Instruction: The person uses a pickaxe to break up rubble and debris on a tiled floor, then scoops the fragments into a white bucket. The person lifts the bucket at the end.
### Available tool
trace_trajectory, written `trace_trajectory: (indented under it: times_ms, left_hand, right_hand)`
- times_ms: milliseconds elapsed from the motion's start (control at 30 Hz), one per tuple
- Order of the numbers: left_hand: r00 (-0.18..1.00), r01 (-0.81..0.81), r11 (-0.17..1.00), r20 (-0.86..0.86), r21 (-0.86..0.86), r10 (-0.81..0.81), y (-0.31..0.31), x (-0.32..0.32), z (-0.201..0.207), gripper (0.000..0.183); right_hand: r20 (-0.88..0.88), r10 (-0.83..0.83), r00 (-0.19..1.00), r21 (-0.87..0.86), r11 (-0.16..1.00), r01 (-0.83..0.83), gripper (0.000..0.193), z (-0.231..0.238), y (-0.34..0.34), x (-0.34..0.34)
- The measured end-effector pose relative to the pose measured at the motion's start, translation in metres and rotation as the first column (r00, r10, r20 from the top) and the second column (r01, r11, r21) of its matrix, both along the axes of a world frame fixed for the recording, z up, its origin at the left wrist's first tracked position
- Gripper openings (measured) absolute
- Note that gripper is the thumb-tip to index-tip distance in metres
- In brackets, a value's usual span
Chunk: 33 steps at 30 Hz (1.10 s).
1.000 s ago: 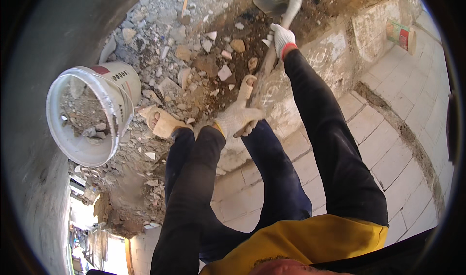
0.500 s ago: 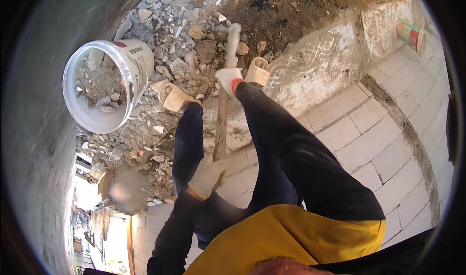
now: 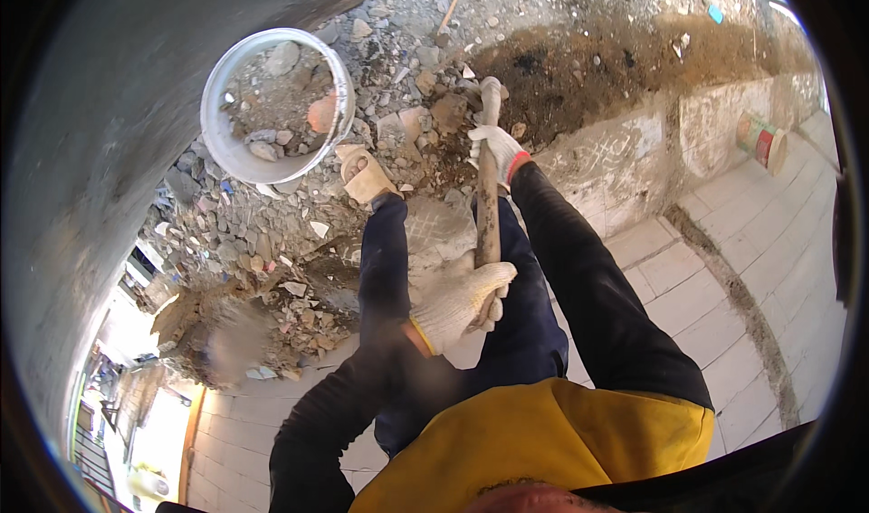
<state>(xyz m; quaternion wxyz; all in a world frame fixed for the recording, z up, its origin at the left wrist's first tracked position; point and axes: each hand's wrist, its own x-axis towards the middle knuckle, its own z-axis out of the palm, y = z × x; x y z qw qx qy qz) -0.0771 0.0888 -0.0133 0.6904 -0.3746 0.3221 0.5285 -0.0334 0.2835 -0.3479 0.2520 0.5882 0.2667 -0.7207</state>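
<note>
A long wooden-handled tool point(image 3: 488, 214) runs up between my legs, its far end just above the rubble; the kind of head cannot be made out. My left hand point(image 3: 460, 307), in a white knitted glove, is closed around the near end of the handle, with the thumb stretched along it. Higher up, near the far end, my right hand point(image 3: 498, 151), in a white glove with a red cuff, wraps the handle. Broken stones point(image 3: 450, 113) and dark soil point(image 3: 561, 74) lie around the tool's far end.
A white bucket point(image 3: 213, 106) holding rubble and a reddish lump stands at left by a grey wall point(image 3: 100, 151). My sandalled foot point(image 3: 367, 176) rests on debris beside it. A low tiled ledge point(image 3: 579, 165) edges the soil. A printed tub point(image 3: 762, 142) lies at far right.
My view has shifted, so the bucket appears higher and further right. Both hands and the handle have come nearer my body's midline. The reddish lump in the bucket now shows.
</note>
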Motion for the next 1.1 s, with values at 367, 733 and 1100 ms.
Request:
trace_trajectory:
  times_ms: [367, 733, 1100]
  left_hand:
    - [0.936, 0.309, 0.932, -0.235, 0.19, -0.262, -0.098, -0.08, 0.177, 0.047]
    - [-0.379, 0.19, -0.148, 0.066, -0.971, -0.923, -0.425, -0.156, 0.339, 0.029]
    - [-0.451, 0.36, 0.194, -0.352, -0.913, -0.82, -0.381, -0.136, 0.146, 0.023]
  right_hand:
    - [-0.142, -0.39, 0.91, -0.042, 0.921, 0.388, 0.024, 0.178, -0.03, -0.064]
    - [-0.397, -0.478, 0.783, -0.532, 0.815, 0.228, 0.019, 0.422, -0.276, -0.175]
    - [-0.298, -0.527, 0.796, -0.478, 0.804, 0.353, 0.023, 0.309, -0.188, -0.111]
